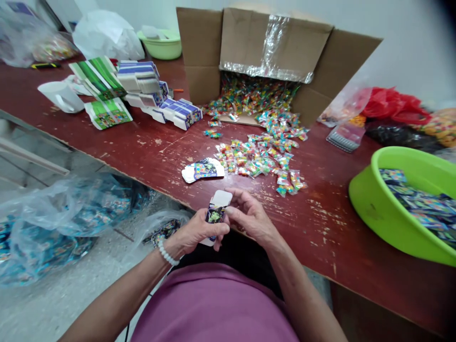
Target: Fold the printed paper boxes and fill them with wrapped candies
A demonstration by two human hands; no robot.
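Through the head camera I have the small printed box (216, 216) in front of the person's body, at the near edge of the table (160, 154), its pale flap standing up. My left hand (199, 229) holds it between thumb and fingers; my right hand (251, 217) is half curled at its other side, and I cannot tell whether it grips anything. Just beyond lie a small stack of flat cartons (204, 170) and wrapped candies (249, 159), spilling from a cardboard box (276, 42). A green tub (370, 209) stands to the right.
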